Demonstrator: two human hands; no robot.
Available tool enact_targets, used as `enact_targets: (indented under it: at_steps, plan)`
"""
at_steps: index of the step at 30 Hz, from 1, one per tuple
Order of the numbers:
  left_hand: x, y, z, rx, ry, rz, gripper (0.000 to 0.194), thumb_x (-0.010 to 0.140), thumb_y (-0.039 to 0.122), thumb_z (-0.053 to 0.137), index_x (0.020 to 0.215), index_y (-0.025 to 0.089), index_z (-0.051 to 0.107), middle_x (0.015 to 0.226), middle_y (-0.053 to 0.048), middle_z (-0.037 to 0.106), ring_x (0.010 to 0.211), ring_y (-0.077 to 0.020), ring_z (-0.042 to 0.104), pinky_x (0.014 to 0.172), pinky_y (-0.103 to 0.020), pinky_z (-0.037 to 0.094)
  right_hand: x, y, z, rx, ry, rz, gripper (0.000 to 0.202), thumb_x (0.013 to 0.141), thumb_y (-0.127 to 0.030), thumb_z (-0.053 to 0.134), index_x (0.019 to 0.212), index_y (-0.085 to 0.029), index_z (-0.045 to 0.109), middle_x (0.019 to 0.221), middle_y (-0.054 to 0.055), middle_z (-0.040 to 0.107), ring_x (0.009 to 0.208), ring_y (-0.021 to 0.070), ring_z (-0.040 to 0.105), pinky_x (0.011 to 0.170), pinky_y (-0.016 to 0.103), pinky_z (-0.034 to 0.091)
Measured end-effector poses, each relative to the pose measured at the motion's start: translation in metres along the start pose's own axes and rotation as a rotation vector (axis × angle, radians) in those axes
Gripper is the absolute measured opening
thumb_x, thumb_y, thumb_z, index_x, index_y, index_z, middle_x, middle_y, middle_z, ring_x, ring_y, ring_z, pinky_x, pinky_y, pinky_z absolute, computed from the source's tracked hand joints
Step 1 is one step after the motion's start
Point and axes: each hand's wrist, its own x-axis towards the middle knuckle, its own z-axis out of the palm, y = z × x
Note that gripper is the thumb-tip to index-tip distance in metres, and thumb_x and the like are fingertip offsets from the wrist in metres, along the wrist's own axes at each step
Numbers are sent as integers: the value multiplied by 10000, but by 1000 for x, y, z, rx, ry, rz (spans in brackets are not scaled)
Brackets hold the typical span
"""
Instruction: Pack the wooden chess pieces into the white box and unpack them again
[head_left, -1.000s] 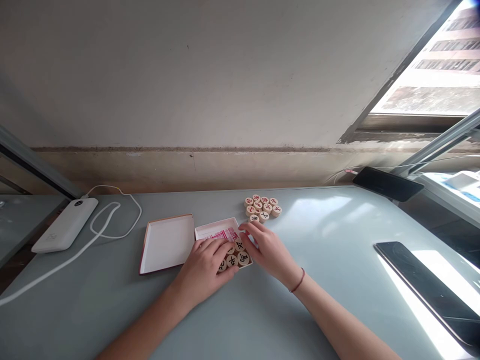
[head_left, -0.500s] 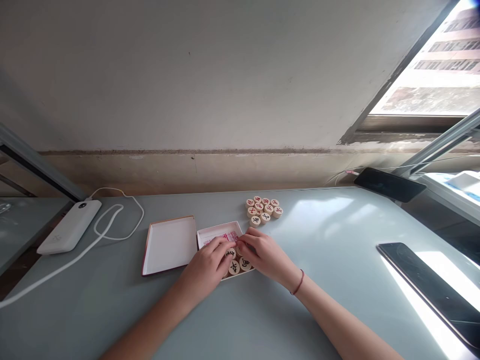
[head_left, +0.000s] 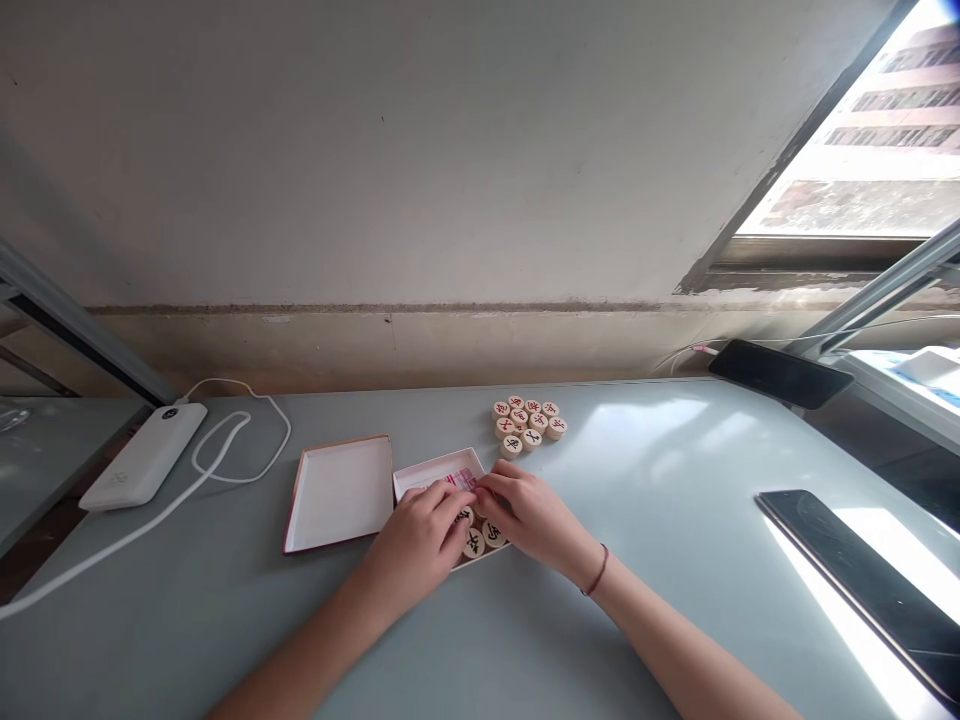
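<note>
A shallow white box (head_left: 439, 464) holds round wooden Chinese chess pieces (head_left: 473, 543) with black characters, and a pink-and-white printed sheet lies in its far part. My left hand (head_left: 421, 530) reaches over the box's left side, thumb and fingers closed about a piece at its edge. From the right, my right hand (head_left: 531, 515) meets it with fingertips pinched together low over the pieces. Fingers partly cover what they grip. Beyond the box, several more pieces (head_left: 519, 416) stand grouped, mostly red-marked and a couple black-marked.
An open box lid (head_left: 341, 497) lies left of the box. Farther left is a white power bank (head_left: 142, 455) with a looping white cable (head_left: 214, 470). A phone (head_left: 862, 580) lies at right, and another dark phone (head_left: 780, 372) sits by the back right corner.
The box has turned slightly and its near edge has shifted a little right and toward me. Both hands stay at it, fingers still together over the pieces.
</note>
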Motion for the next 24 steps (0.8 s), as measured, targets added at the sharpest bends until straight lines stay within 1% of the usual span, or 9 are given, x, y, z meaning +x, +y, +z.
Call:
enact_targets:
  at_steps: [2, 5, 7, 10, 14, 17, 19, 21, 24]
  plan:
    - [-1, -1, 0, -65, 25, 10, 302, 898, 125, 434, 1138, 225, 587, 1049, -46, 652, 932, -177, 644, 835, -317, 528, 0, 1, 0, 29, 36, -20, 260, 887, -179, 425, 712, -182, 619, 738, 20, 519, 588, 111, 486, 572, 238, 429]
    - [-1, -2, -1, -153, 139, 0, 288, 919, 159, 438, 1155, 244, 579, 1072, -41, 637, 952, -164, 642, 813, -281, 540, 0, 1, -3, 82, 175, -142, 137, 834, -174, 519, 878, -198, 647, 875, 56, 580, 813, 175, 543, 766, 315, 472]
    - [-1, -2, -2, -198, 238, -27, 254, 924, 185, 455, 1135, 245, 585, 1073, -38, 637, 977, -163, 638, 837, -279, 537, -1, 0, -5, 133, 203, -241, 208, 798, -160, 568, 988, -218, 631, 946, 60, 609, 901, 198, 539, 852, 359, 456]
    - [0, -1, -5, -254, 323, -69, 179, 913, 215, 503, 1058, 228, 606, 1034, -41, 656, 976, -169, 638, 856, -287, 531, -3, -3, -6, 204, 166, -275, 238, 807, -165, 575, 1033, -231, 614, 887, 41, 637, 845, 187, 553, 810, 351, 469]
    - [0, 1, -5, -339, 356, -77, 138, 901, 233, 530, 1009, 220, 615, 989, -41, 669, 926, -159, 645, 820, -272, 536, -4, -6, -8, 279, 141, -201, 190, 851, -193, 536, 1018, -226, 621, 869, 39, 651, 806, 165, 585, 728, 298, 489]
    - [-1, 0, -4, -374, 393, -86, 130, 897, 231, 530, 985, 224, 626, 964, -33, 655, 915, -150, 639, 822, -266, 534, -2, 3, -19, 321, 174, -148, 177, 866, -239, 512, 1001, -216, 623, 888, 45, 669, 804, 157, 607, 736, 284, 494]
    - [-1, -1, -3, -407, 399, -106, 131, 897, 238, 525, 963, 229, 638, 974, -31, 635, 894, -141, 636, 804, -254, 540, 1, 17, -31, 314, 246, -22, 201, 871, -296, 487, 982, -203, 626, 897, 57, 682, 775, 159, 615, 707, 283, 492]
    - [-2, -4, -3, -427, 395, -160, 139, 890, 251, 532, 965, 236, 648, 1003, -33, 615, 855, -129, 634, 776, -240, 547, 2, 35, -44, 264, 282, 166, 229, 859, -338, 470, 946, -200, 632, 873, 56, 690, 739, 163, 617, 650, 274, 480]
    - [-2, -6, -2, -407, 389, -234, 175, 868, 269, 552, 1008, 246, 653, 1039, -38, 603, 808, -125, 633, 762, -243, 553, 2, 57, -57, 128, 228, 346, 217, 819, -343, 469, 853, -210, 637, 802, 32, 692, 695, 163, 606, 615, 266, 448]
